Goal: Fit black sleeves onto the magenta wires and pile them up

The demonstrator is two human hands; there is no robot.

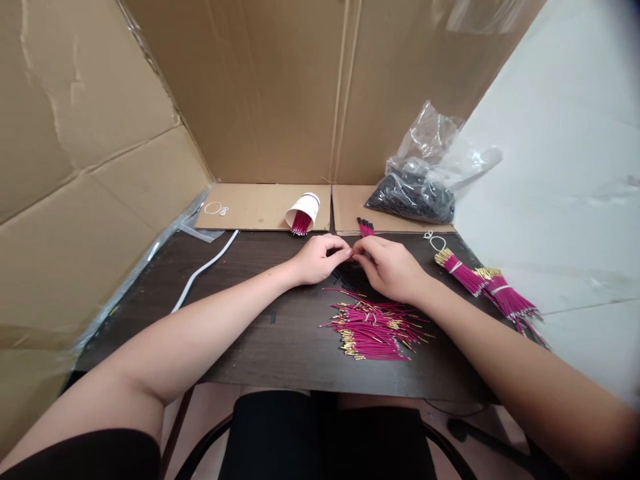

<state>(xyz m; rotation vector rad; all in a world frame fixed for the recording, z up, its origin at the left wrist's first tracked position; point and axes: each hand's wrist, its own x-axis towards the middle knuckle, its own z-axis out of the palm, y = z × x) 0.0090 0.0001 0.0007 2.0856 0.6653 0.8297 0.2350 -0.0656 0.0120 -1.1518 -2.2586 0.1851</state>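
Observation:
My left hand [317, 259] and my right hand [387, 267] meet fingertip to fingertip over the dark table [260, 333], pinching something small that I cannot make out between them. A small bunch of magenta wires with black tips [365, 227] sticks up just behind my fingers. In front of my right hand lies a loose pile of magenta wires with gold ends [373, 327]. Two banded bundles of the same wires [487, 287] lie to the right of my right wrist.
A tipped paper cup [303, 212] holds more magenta wires at the back. A clear plastic bag of small black parts [415, 193] sits back right. A white cable [203, 270] runs on the left. Cardboard walls [250, 93] enclose the back and left.

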